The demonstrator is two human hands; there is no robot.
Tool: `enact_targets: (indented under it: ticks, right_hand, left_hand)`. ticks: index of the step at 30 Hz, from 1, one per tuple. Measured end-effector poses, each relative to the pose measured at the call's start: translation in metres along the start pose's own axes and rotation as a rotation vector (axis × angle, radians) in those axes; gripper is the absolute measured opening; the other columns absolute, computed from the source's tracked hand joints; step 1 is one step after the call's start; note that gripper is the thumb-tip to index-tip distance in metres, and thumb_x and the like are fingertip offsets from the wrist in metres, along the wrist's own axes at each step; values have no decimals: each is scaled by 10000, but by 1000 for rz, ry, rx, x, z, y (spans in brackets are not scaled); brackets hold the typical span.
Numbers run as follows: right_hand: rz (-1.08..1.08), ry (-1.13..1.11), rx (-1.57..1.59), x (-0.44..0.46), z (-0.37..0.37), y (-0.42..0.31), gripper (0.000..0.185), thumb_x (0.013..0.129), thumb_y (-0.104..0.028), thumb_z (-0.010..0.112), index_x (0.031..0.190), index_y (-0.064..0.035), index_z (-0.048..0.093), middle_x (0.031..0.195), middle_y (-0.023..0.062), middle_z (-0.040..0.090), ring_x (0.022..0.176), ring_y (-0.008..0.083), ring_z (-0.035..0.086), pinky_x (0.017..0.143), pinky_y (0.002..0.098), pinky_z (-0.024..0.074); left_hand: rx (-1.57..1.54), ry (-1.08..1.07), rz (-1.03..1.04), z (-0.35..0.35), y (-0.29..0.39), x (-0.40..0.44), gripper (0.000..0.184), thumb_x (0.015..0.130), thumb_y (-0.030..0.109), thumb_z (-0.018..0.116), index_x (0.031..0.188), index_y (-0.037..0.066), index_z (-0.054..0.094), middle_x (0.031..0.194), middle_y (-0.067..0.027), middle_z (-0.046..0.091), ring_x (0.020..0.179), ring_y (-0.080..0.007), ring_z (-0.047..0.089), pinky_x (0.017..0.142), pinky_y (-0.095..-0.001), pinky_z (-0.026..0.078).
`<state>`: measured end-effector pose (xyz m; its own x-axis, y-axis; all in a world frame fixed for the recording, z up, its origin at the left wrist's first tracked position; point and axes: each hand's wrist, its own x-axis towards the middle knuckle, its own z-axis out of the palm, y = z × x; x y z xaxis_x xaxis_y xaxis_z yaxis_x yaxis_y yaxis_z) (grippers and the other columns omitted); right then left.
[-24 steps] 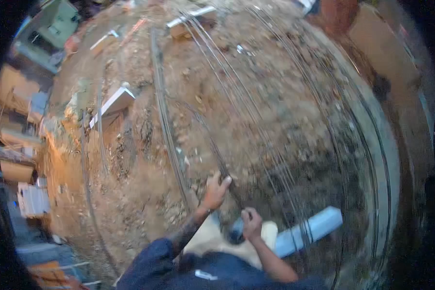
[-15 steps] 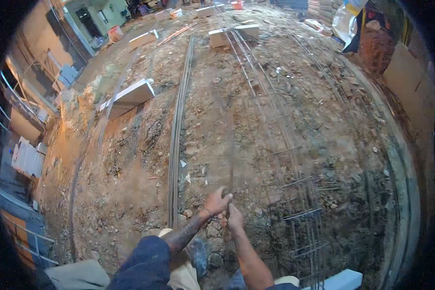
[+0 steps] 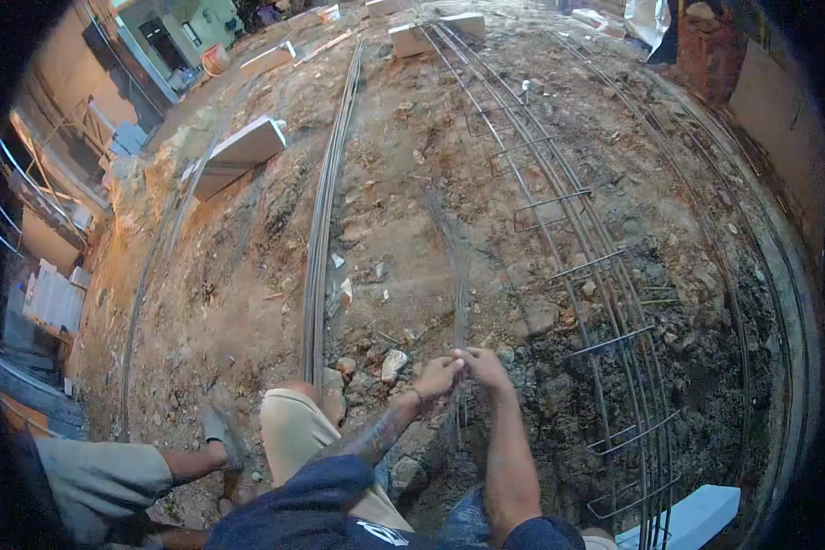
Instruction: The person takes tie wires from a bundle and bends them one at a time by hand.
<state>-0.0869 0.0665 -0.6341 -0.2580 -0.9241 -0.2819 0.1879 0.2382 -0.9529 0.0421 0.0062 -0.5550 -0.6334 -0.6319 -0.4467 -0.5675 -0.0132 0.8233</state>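
Note:
Both hands meet low in the centre of the head view. My left hand [image 3: 438, 378] has its fingers closed round a bundle of thin dark wires [image 3: 458, 284], blurred, which stretches away over the soil. Against it, my right hand [image 3: 484, 368] is closed on the same bundle, and the fingers partly hide each other. To the right lies a rebar cage [image 3: 605, 302] with square stirrups. A bundle of long straight bars [image 3: 319, 247] runs along the ground to the left.
Another person's leg in light shorts [image 3: 105, 472] is at the lower left. White blocks lie at the lower right [image 3: 692, 518], left [image 3: 243, 156] and far centre [image 3: 408, 41]. Stones [image 3: 394, 365] and rubble cover the rough ground. Long bars run along the right side.
The hands have come together and shifted right, still on the wires. Another person's leg has come into view at the lower left. The rebar cage now shows more clearly.

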Motion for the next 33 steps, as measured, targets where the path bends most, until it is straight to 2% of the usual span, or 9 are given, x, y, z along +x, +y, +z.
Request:
enact_targets:
  ticks: [2,5,6,8,9,11,16,25,33]
  right_hand:
    - [107,42,-174,-17,-3,-51,347,804,-273,626,999,14,628,824,63,631,695,112,566,604,256,454]
    - [80,150,-186,-31,7,-84,351,769,-294,655,930,18,633,847,108,631,738,147,606,641,279,490]
    - [-27,72,159,-15,5,-37,319,762,-283,666,919,-7,627,832,93,626,725,147,601,627,291,497]
    - [122,87,203,-46,11,-86,279,772,-216,667,953,-13,605,799,60,605,659,143,582,564,260,489]
    - [170,106,285,-45,12,-83,257,781,-193,660,954,-12,604,782,47,600,636,133,575,543,241,483]
    - [214,112,259,-39,11,-58,248,795,-179,647,965,-5,600,788,43,603,630,125,576,547,232,480]
    - [242,66,475,-43,18,-59,221,822,-144,609,975,15,608,823,73,638,656,140,614,554,255,511]
    - [293,134,496,-46,20,-60,209,844,-144,582,969,24,596,796,76,626,660,149,618,566,264,524]
    - [297,94,555,-41,21,-50,163,853,-181,568,903,-29,600,776,43,611,638,124,603,547,245,501]
  left_hand:
    - [-242,-95,-121,-1,14,-11,488,882,423,484,1017,-37,575,886,-122,640,793,-195,584,700,-349,442]
    - [-4,-71,112,-14,7,-11,362,893,326,478,1012,10,607,974,-167,629,874,-258,599,806,-336,438]
    - [48,-88,138,-19,2,-9,345,898,296,469,997,0,616,943,-119,647,855,-204,594,808,-342,438]
    - [-201,-123,-156,-24,9,-15,305,886,242,512,1022,-18,597,954,-72,633,853,-138,568,791,-296,437]
    - [-195,-134,-202,-29,25,-22,295,882,222,527,1039,-20,587,966,-67,625,862,-125,562,789,-274,434]
    - [-627,-150,-182,-20,1,-21,293,872,200,550,1061,-23,572,964,-55,618,843,-107,559,765,-251,438]
    - [-604,-146,-175,-28,7,-29,252,856,188,570,1006,-15,575,857,-58,624,676,-132,595,558,-252,492]
    - [-727,-132,-180,-23,-15,-14,191,867,137,543,999,-1,563,848,-79,626,704,-131,593,559,-250,487]
    - [-621,-8,-237,-16,-2,-20,132,864,126,520,903,9,565,727,-46,602,530,-99,523,464,-235,419]
